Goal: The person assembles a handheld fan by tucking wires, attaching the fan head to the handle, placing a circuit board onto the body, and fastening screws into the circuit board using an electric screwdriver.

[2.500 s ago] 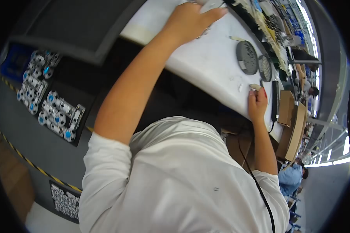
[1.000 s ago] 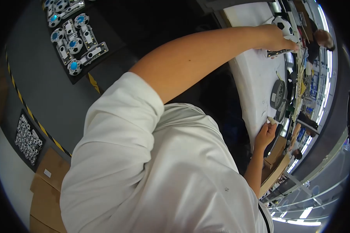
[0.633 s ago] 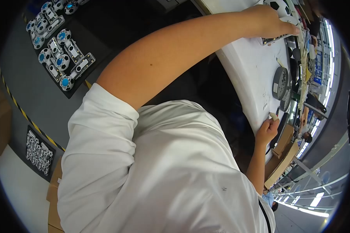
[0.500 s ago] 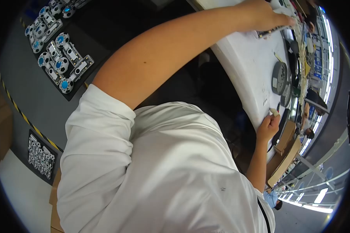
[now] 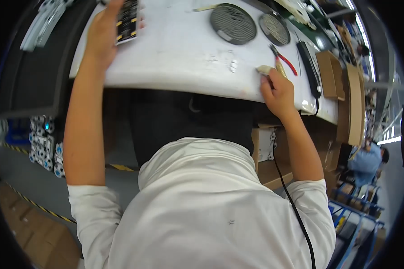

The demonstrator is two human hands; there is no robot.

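A white shirt (image 5: pixel 211 210) is seen nearest, with a black cable (image 5: pixel 292 201) hung down over it. Beside the legs, small round parts are packed in a dark tray (image 5: pixel 45 143). On the white counter (image 5: pixel 184 54), a small pale piece (image 5: pixel 264 69) is pinched by the fingers of the right hand (image 5: pixel 278 92), at the near edge. A dark board with yellow marks (image 5: pixel 128 20) is held in the left hand (image 5: pixel 104 33), fingers wrapped round it. Farther off, two round mesh discs (image 5: pixel 233 23) and red pliers (image 5: pixel 283 62) are laid. Open cardboard boxes (image 5: pixel 341 85) are stood at the right; what is in them cannot be told.
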